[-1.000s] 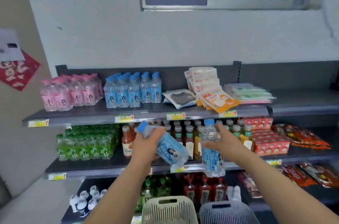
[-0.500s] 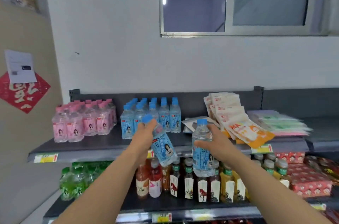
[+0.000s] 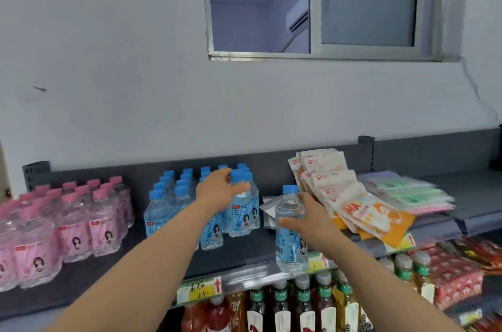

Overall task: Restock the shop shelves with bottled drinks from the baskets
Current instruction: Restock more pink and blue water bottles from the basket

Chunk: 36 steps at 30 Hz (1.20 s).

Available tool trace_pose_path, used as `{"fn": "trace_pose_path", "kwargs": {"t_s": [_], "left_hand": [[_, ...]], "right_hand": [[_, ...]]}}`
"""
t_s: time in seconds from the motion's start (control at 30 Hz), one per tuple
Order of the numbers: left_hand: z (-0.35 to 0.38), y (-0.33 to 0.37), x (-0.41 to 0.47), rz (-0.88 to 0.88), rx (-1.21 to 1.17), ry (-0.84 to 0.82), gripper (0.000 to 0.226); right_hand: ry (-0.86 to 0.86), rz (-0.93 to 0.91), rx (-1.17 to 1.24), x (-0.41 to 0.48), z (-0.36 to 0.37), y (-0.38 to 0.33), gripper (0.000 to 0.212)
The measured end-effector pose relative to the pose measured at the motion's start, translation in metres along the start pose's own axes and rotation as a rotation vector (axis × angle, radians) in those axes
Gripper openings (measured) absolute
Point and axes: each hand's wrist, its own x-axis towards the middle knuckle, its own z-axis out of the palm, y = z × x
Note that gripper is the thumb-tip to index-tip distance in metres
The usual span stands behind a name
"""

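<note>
My left hand [image 3: 221, 190] grips the neck of a blue-capped water bottle [image 3: 243, 212] that stands upright at the right end of the blue bottle group [image 3: 173, 195] on the top shelf [image 3: 244, 253]. My right hand [image 3: 307, 219] holds a second blue-capped bottle [image 3: 290, 233] upright over the shelf's front edge, just right of that group. The baskets are out of view.
Pink-capped bottles [image 3: 68, 223] fill the shelf's left part. Flat snack packets [image 3: 350, 195] and pastel packs [image 3: 407, 193] lie to the right. Tea and juice bottles [image 3: 298, 304] stand on the shelf below, red packets [image 3: 456, 274] beside them. A window [image 3: 312, 5] is above.
Both hands rose and moved forward to the top shelf. The left bottle went from tilted to upright beside the blue group. The camera tipped upward and the baskets left view.
</note>
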Motion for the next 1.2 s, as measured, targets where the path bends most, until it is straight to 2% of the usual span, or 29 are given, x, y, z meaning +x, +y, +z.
{"fn": "trace_pose_path", "kwargs": {"t_s": [0.1, 0.23, 0.33, 0.43, 0.7, 0.8, 0.93, 1.07, 1.2], "left_hand": [[0.007, -0.013, 0.022, 0.047, 0.253, 0.033, 0.049], [0.015, -0.036, 0.039, 0.076, 0.426, 0.007, 0.062], [0.020, -0.045, 0.045, 0.087, 0.499, -0.024, 0.062], [0.022, -0.046, 0.052, 0.094, 0.564, -0.041, 0.054], [0.018, -0.040, 0.058, 0.089, 0.717, -0.073, 0.064], [0.013, -0.040, 0.047, 0.087, 0.576, 0.067, 0.059], [-0.003, -0.039, 0.019, 0.074, 0.091, 0.309, 0.041], [-0.013, -0.049, -0.025, 0.075, -0.302, 0.263, 0.031], [-0.008, -0.065, -0.065, -0.021, -0.462, 0.224, 0.024]], "right_hand": [[0.018, 0.004, 0.001, 0.011, 0.006, 0.003, 0.051], [0.041, 0.005, -0.018, 0.022, 0.012, 0.006, 0.052], [0.039, 0.007, -0.030, 0.029, 0.016, 0.008, 0.057], [0.012, 0.009, -0.034, 0.035, 0.019, 0.010, 0.049], [0.006, -0.044, -0.012, 0.046, 0.020, 0.001, 0.042], [0.029, -0.065, 0.017, 0.054, 0.027, -0.003, 0.050], [0.040, -0.076, 0.100, 0.067, 0.042, -0.008, 0.062], [0.056, -0.080, 0.123, 0.080, 0.059, -0.010, 0.070], [0.038, -0.058, 0.114, 0.090, 0.073, -0.002, 0.069]]}}
